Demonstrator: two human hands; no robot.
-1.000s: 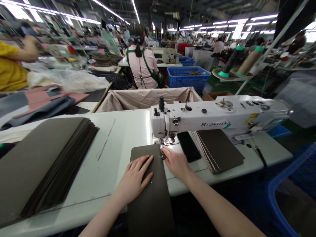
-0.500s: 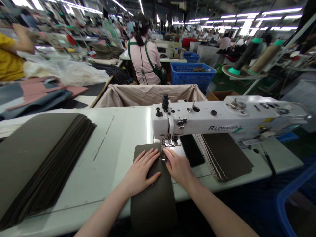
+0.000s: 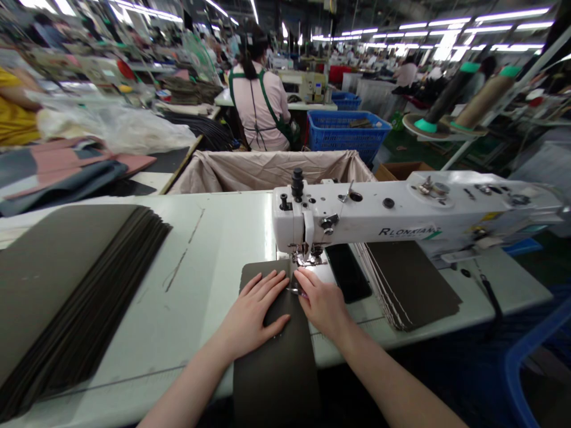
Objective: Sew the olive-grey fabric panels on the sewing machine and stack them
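Note:
A dark olive fabric panel (image 3: 276,380) lies under the sewing machine's (image 3: 352,211) needle area and hangs over the table's front edge. Flat on it, fingers spread, rests my left hand (image 3: 259,306). My right hand (image 3: 323,300) is curled at the panel's right edge, just in front of the presser foot (image 3: 307,258). From its fingers sticks a small, slim metal tool (image 3: 294,290); most of it is hidden, so its kind cannot be made out. The fingertips of both hands are close together near the needle.
A tall stack of olive panels (image 3: 75,285) covers the table's left side. Right of the needle lie a black phone-like slab (image 3: 348,273) and a smaller panel stack (image 3: 410,285). Behind the table are a cloth-lined bin (image 3: 276,169), a blue basket (image 3: 345,134) and a seated co-worker (image 3: 259,101).
My hands and the panel hold nearly the same place; the view has shifted slightly. At far left, a person in yellow has lowered a raised arm.

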